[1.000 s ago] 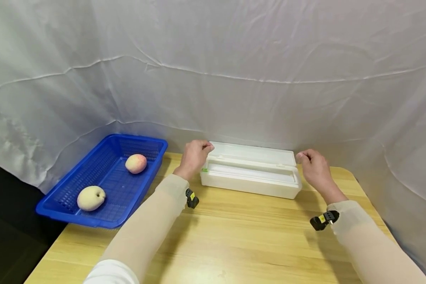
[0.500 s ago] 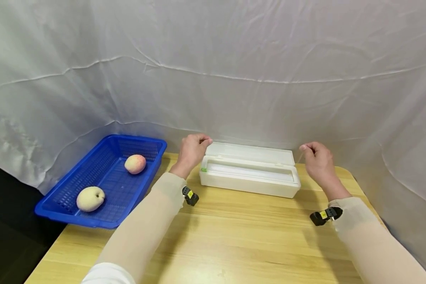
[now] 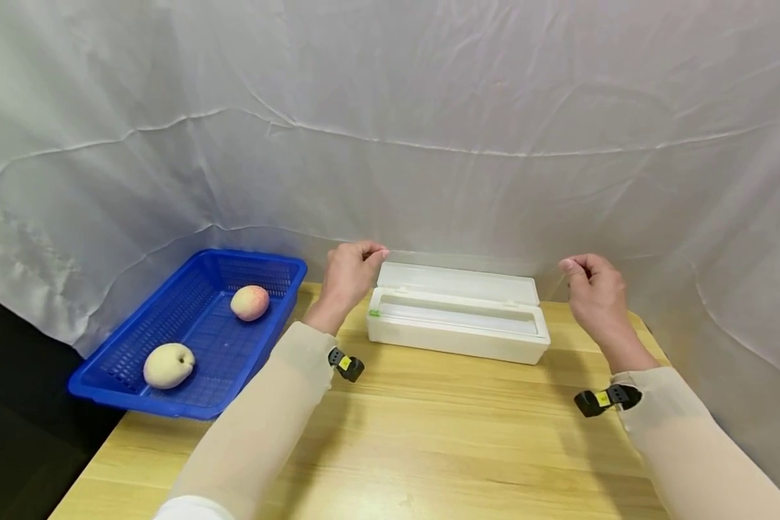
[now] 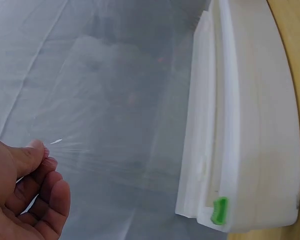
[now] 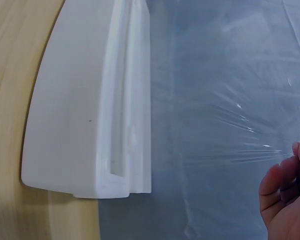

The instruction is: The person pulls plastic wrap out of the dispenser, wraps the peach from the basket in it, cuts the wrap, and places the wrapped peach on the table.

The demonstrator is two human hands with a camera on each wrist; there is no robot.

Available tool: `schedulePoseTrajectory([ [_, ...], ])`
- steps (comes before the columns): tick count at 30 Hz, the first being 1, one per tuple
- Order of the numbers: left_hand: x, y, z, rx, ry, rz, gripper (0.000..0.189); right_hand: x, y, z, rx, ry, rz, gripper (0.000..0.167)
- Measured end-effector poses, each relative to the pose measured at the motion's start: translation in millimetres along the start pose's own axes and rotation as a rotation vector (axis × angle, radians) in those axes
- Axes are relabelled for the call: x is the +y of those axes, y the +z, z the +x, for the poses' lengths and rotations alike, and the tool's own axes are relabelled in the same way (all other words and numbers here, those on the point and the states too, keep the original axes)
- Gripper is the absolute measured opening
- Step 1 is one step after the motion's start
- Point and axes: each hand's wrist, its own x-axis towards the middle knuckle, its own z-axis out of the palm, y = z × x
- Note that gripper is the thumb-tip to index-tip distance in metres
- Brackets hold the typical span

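Between finger and thumb, my left hand [image 3: 349,276] pinches one edge of a sheet of clear cling film [image 4: 75,149]. The other side of the film is pinched by my right hand [image 3: 596,296], and creases fan out from those fingertips in the right wrist view. Both hands are raised, one past each end of a long white cling film dispenser [image 3: 455,345]. Its lid [image 3: 458,282] is tipped back, and a white roll shows through the long slot. A green slider [image 4: 219,211] sits at the dispenser's left end. Much of the film is too transparent to trace in the head view.
At the left stands a blue plastic basket [image 3: 91,393] holding a pinkish peach [image 3: 250,302] and a paler peach [image 3: 169,365]. The wooden table [image 3: 442,433] ends against a grey cloth backdrop [image 3: 468,195] at the back and right.
Both hands have risen from the dispenser's lid, drawing the film up with them. My right hand has also moved right, my left slightly left. The dispenser and basket stay put.
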Motion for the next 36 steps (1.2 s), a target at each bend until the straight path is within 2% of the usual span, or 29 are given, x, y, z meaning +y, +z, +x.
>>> schedulePoseTrajectory([
  [12, 11.1, -7.7, -3.2, 0.064, 0.031, -0.032, 0.022, -10.8, -8.4, 0.6, 0.127, -0.055, 0.068, 0.039],
  [19, 19.3, -11.3, -3.7, 0.08, 0.044, -0.078, 0.022, -16.6, -14.9, -0.8, 0.173, -0.069, 0.105, 0.035],
  [30, 31.5, -17.2, -4.7, 0.146, 0.117, -0.139, 0.02, -25.9, -23.4, -2.3, 0.245, -0.111, 0.153, 0.03],
  [36, 37.1, -20.5, -7.7, 0.166, 0.132, -0.176, 0.02, -33.2, -29.6, -5.5, 0.275, -0.134, 0.186, 0.029],
])
